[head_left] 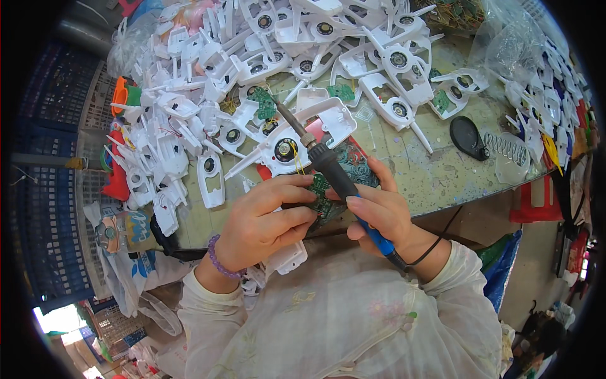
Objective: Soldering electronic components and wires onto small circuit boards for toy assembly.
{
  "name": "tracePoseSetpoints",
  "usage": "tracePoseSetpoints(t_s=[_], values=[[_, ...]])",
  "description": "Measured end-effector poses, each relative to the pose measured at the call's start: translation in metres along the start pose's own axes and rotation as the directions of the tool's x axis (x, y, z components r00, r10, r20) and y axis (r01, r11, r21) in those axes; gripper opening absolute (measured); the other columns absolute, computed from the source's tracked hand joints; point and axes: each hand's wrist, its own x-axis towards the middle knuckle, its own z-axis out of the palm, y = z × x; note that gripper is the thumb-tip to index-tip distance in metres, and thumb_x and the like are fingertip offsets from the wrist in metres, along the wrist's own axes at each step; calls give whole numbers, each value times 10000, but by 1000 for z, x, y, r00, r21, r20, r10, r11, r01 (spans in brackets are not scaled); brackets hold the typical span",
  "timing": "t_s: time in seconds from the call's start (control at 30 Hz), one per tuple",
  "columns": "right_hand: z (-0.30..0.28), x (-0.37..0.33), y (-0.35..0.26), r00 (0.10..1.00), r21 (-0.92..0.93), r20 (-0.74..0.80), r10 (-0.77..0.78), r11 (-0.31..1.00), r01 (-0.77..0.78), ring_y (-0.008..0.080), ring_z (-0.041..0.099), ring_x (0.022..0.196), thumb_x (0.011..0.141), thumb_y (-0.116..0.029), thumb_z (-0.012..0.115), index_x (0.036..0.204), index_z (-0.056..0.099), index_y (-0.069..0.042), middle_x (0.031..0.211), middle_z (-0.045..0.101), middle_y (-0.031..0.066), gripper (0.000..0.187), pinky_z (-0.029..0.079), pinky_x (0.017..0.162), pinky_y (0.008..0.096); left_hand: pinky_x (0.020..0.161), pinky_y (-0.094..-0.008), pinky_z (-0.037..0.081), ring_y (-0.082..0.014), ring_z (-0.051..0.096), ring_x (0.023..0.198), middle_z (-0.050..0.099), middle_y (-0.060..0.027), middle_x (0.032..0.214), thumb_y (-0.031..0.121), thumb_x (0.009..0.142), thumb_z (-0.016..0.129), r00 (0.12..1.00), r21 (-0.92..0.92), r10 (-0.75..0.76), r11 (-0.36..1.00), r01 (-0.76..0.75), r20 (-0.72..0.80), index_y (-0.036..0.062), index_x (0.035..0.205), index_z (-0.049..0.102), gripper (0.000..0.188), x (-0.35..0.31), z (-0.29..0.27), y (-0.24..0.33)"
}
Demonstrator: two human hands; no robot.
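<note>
My right hand (384, 218) is closed around the blue and black grip of a soldering iron (334, 169). The iron slants up to the left, its metal tip near a small green circuit board (264, 102). Between my hands is another green circuit board (320, 194), pinched at its left edge by the fingers of my left hand (268, 218); the fingers partly cover it. Just beyond lies a white plastic shell (262, 158) with a round black speaker (286, 150) and thin yellow wires. A purple bead bracelet (222, 258) circles my left wrist.
White plastic shells (183, 104), many with speakers, pile across the far and left table. A black round lid-like piece (468, 138) and a coiled metal spring stand (505, 150) sit at right. The iron's black cord (442, 237) runs past my right wrist. Blue crates (53, 170) stand left.
</note>
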Motion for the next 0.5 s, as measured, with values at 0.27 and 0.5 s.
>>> tracePoseSetpoints(t_s=[0.27, 0.5], values=[[-1, 0, 1, 1000, 26, -9, 3, 1000, -2, 334, 666, 972, 943, -327, 516, 1250, 388, -105, 1037, 667, 194, 401, 248, 1054, 570, 788, -386, 532, -317, 621, 1043, 630, -87, 984, 7, 667, 749, 1000, -10, -7, 1000, 6, -3, 49, 832, 645, 200, -1, 1, 0], [-2, -2, 1, 1000, 38, 11, 20, 999, -20, 340, 664, 973, 948, -333, 505, 1256, 387, -104, 1038, 667, 198, 402, 234, 1064, 572, 794, -386, 530, -318, 618, 1051, 628, -82, 983, 10, 670, 748, 1000, 6, -8, 1000, 8, -16, 55, 840, 648, 203, -1, 3, 1]])
